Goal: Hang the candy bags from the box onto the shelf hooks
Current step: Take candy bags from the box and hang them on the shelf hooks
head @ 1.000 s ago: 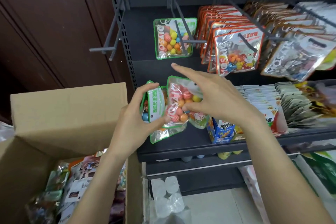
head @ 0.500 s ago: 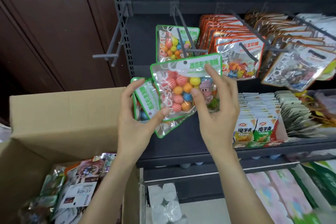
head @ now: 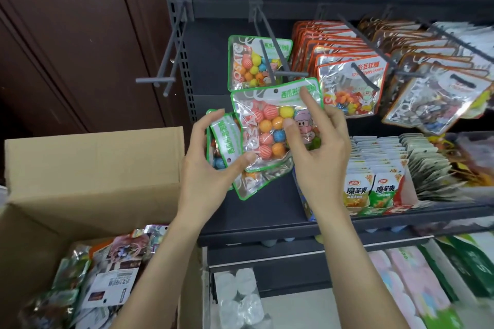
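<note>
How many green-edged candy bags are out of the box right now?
At least 4: one hanging on the hook, one raised in the right hand, and two or more bunched in the left hand; others may be hidden within that bunch.

Right hand [head: 318, 152] pinches candy bag [head: 270, 125] below hook [head: 270, 43]; left hand [head: 208, 168] holds bags [head: 224, 141]

Green-edged clear candy bag [head: 270, 125] of striped and coloured balls, held upright just below the hook [head: 270, 53], punch hole at top, second such bag [head: 255, 61] already hung there, small bunch of bags [head: 224, 141] tilted beside it, open cardboard box [head: 93, 163] lower left holding more packets.
</note>
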{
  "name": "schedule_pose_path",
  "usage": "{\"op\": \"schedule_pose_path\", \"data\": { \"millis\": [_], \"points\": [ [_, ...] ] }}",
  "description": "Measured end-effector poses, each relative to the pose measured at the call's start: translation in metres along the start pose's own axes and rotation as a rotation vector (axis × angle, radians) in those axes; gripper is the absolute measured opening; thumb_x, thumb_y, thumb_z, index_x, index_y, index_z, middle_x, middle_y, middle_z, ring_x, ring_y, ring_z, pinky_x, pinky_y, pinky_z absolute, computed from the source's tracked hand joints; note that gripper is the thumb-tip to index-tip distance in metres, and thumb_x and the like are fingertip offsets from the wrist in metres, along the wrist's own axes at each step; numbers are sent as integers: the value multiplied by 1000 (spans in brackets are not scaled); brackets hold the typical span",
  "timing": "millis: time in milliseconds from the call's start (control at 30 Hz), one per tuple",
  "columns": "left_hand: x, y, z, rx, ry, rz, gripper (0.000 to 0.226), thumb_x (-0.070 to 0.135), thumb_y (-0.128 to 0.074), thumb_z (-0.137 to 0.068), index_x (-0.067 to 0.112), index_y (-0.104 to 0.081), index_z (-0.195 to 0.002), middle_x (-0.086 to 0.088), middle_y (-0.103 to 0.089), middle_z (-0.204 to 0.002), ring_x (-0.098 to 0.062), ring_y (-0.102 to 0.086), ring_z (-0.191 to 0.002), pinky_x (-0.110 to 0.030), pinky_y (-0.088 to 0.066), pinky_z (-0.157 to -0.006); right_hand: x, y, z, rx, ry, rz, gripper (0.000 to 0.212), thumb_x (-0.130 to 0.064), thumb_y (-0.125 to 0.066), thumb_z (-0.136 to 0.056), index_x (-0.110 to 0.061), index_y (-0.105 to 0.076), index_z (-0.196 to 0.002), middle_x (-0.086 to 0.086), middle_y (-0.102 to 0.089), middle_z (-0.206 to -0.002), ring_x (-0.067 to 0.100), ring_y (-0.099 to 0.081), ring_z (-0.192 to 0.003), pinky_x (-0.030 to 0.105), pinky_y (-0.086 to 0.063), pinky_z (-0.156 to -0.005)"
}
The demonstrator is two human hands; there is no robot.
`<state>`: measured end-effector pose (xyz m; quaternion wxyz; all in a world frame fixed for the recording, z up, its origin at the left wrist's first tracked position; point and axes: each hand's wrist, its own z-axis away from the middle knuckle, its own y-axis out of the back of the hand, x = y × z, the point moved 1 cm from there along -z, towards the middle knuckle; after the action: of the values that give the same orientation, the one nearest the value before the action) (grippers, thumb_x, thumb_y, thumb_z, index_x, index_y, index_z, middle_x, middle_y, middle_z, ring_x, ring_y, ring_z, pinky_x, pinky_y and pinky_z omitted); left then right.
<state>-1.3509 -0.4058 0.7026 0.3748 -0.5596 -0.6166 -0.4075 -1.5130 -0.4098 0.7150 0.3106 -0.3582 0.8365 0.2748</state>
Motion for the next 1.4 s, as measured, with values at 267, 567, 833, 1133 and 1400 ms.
{"op": "schedule_pose_path", "data": {
  "millis": [267, 567, 833, 1133, 1400],
  "points": [
    [-2, -5, -2, -26, -7, -40, 63, 15, -78, -78, 35, -44, -127, 26, -55, -119, 4, -59, -106, -14, -51, -78, -2, 6, -3, 4, 48, 103, 46, -27, -63, -90, -21, -55, -135, -6, -41, -98, -2, -40, -88, 6, -35, -78],
    [-20, 31, -8, 160, -17, -152, 41, 16, -62, -92, 30, -44, -126, 43, -48, -113, 15, -51, -107, -9, -45, -82, 15, -42, -51, -46, -56, 45, 40, -34, -71, -86, -13, -55, -116, -7, -63, -98, 9, -55, -86, 11, -38, -74],
    [-19, 50, -2, 177, 0, -171, 42, 17, -63, -91, 33, -46, -126, 46, -45, -115, 7, -49, -117, -25, -51, -90, 37, -101, -79, -160, -261, 21, 43, -27, -58, -95, -13, -48, -134, 4, -50, -130, 4, -47, -103, 14, -31, -75],
    [-5, 32, -5, 152, -27, -59, 56, 10, -75, -79, 32, -47, -122, 29, -54, -115, -1, -60, -106, -18, -54, -78, -5, -29, 10, -572, -391, -294, 73, -55, -67, -74, -40, -38, -140, -24, -52, -121, -4, -54, -113, 18, -46, -92],
    [-2, 14, -5, 27, 36, 85, 63, 24, -78, -78, 45, -45, -127, 0, -53, -131, -21, -58, -117, -50, -49, -97, 9, -2, 20, -99, -576, -477, 73, -31, -86, -57, -38, -37, -112, -3, -62, -114, 9, -68, -93, 35, -57, -85]
  ]
}}
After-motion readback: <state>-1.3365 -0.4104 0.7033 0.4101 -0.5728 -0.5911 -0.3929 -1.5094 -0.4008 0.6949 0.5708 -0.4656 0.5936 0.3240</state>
